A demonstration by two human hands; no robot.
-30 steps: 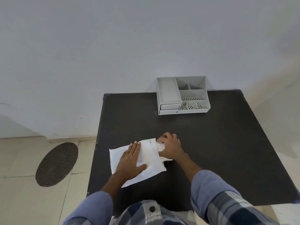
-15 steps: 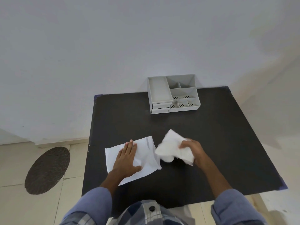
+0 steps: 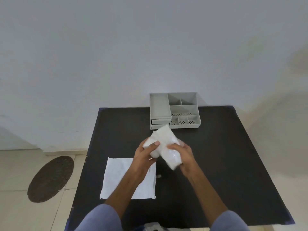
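A white wrapped bundle (image 3: 164, 140) is lifted above the middle of the black table (image 3: 225, 155). My left hand (image 3: 146, 153) grips its left side, thumb laid over the top. My right hand (image 3: 182, 151) holds its right and lower end, where a clear glossy wrap shows. Flat on the table's near left lies a white paper sheet (image 3: 116, 177), partly under my left forearm.
A grey plastic organiser (image 3: 183, 108) with several compartments and small drawers stands at the table's far edge against the white wall. A small dark scrap (image 3: 159, 176) lies beside the sheet. On the tiled floor to the left is a dark oval mat (image 3: 50, 178).
My right hand pulled the bundle off the sheet and raised it toward the table's middle. My left hand left the sheet and now holds the bundle too.
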